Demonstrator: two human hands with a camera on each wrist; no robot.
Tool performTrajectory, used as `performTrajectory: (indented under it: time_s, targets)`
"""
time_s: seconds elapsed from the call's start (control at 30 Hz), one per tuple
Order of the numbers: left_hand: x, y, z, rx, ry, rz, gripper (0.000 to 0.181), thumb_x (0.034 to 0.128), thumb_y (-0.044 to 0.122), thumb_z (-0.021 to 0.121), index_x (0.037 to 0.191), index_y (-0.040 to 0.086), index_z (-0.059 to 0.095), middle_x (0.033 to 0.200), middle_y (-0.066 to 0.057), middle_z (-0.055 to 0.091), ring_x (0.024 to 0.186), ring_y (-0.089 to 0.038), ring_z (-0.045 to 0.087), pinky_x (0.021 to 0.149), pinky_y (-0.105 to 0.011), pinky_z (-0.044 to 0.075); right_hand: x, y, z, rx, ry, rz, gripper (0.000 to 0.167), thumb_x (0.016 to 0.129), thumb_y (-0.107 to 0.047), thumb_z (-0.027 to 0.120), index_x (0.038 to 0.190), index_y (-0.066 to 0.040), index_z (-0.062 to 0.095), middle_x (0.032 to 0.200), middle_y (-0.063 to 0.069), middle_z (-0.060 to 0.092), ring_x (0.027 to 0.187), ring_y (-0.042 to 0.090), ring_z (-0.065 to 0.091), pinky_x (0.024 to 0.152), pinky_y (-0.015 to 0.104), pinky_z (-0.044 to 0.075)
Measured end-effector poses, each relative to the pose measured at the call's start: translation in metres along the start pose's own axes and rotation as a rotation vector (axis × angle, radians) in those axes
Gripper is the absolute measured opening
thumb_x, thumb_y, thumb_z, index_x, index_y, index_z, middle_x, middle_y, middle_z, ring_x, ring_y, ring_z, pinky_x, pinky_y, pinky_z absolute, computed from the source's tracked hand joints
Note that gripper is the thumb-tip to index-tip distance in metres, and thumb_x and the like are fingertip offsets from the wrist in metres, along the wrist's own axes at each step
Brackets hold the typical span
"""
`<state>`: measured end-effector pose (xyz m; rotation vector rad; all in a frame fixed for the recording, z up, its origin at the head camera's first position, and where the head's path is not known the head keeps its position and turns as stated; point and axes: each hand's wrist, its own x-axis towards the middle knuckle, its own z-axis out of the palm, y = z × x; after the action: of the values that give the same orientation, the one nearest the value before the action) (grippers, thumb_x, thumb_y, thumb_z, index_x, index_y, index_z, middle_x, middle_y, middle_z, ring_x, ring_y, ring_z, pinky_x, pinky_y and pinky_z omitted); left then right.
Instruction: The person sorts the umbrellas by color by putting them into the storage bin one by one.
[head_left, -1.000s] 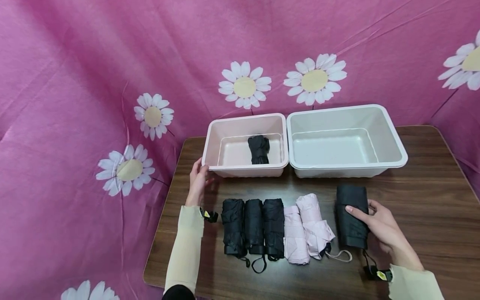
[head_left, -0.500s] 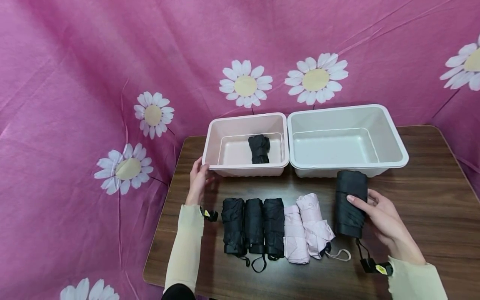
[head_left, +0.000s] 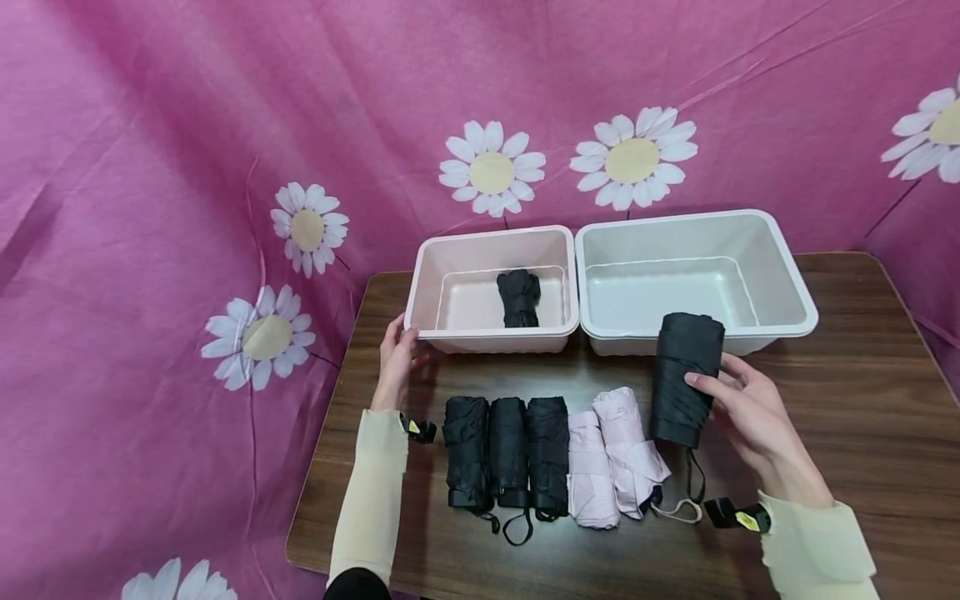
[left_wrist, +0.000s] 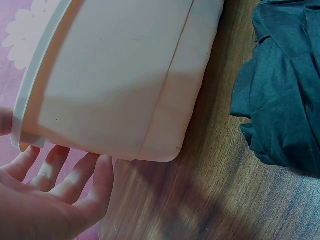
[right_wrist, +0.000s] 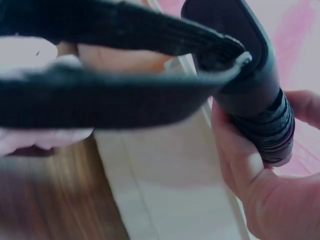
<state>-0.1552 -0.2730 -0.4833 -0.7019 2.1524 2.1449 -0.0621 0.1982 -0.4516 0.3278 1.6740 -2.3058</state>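
Note:
My right hand (head_left: 757,417) grips a black folding umbrella (head_left: 686,375), raised in front of the white bin (head_left: 690,342) and overlapping its front wall in the head view. The umbrella's wrist strap (right_wrist: 115,100) hangs from its handle end and crosses the right wrist view, blurred. My left hand (head_left: 395,362) holds the front left corner of the pink bin (head_left: 487,335), thumb at the rim and fingers (left_wrist: 102,175) against the outer side. Inside that bin lies another black folded umbrella (head_left: 518,297).
On the wooden table (head_left: 847,400), a row holds several black folding umbrellas (head_left: 508,450) and two pale pink ones (head_left: 630,450). The bins stand side by side at the back, near a pink flowered cloth (head_left: 375,125).
My right hand has lifted the black umbrella and carried it towards the white bin, lately also shifting slightly left. My left hand stays at the pink bin's corner.

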Motion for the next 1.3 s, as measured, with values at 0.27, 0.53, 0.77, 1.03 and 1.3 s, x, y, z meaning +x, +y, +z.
performTrajectory:
  time_s: [0.27, 0.53, 0.77, 1.03, 1.3]
  targets:
    - [-0.001, 0.001, 0.001, -0.029, 0.01, 0.01, 0.045, 0.0973, 0.019, 0.051, 0.142, 0.019, 0.043, 0.142, -0.017, 0.048, 0.117, -0.033, 0.053, 0.103, -0.063, 0.039, 0.007, -0.014, 0.019, 0.118, -0.07, -0.064, 0.042, 0.089, 0.004, 0.06, 0.125, -0.014, 0.046, 0.101, -0.007, 0.072, 0.085, 0.005, 0.067, 0.069, 0.019, 0.055]
    - [0.001, -0.001, 0.002, -0.036, 0.002, 0.004, 0.045, 0.0973, 0.019, 0.05, 0.142, 0.02, 0.043, 0.14, -0.017, 0.049, 0.118, -0.037, 0.052, 0.101, -0.061, 0.04, 0.021, -0.023, 0.041, 0.178, -0.041, -0.104, 0.043, 0.086, 0.005, 0.065, 0.123, -0.011, 0.049, 0.099, -0.005, 0.073, 0.079, 0.005, 0.065, 0.059, 0.018, 0.052]
    - [0.002, -0.002, 0.0, -0.038, -0.007, 0.0, 0.045, 0.098, 0.019, 0.05, 0.142, 0.02, 0.043, 0.142, -0.017, 0.048, 0.117, -0.034, 0.053, 0.101, -0.061, 0.04, 0.04, -0.028, 0.061, 0.268, -0.031, -0.12, 0.03, 0.084, 0.009, 0.066, 0.108, -0.009, 0.065, 0.093, 0.001, 0.075, 0.076, 0.01, 0.071, 0.063, 0.024, 0.058]
    - [0.006, -0.006, 0.001, -0.025, 0.022, 0.017, 0.045, 0.0964, 0.018, 0.052, 0.14, 0.021, 0.045, 0.136, -0.013, 0.053, 0.099, -0.018, 0.058, 0.097, -0.059, 0.045, 0.057, -0.032, 0.075, 0.295, -0.039, -0.12, 0.032, 0.083, 0.007, 0.068, 0.109, -0.01, 0.068, 0.095, 0.003, 0.075, 0.077, 0.014, 0.072, 0.064, 0.029, 0.059]
    - [0.006, -0.006, -0.001, -0.029, 0.011, 0.007, 0.045, 0.0974, 0.019, 0.053, 0.142, 0.021, 0.045, 0.139, -0.014, 0.051, 0.101, -0.019, 0.058, 0.088, -0.048, 0.052, 0.07, -0.034, 0.086, 0.292, -0.017, -0.086, 0.031, 0.08, 0.006, 0.072, 0.106, -0.011, 0.068, 0.092, 0.001, 0.075, 0.076, 0.012, 0.071, 0.069, 0.025, 0.059]
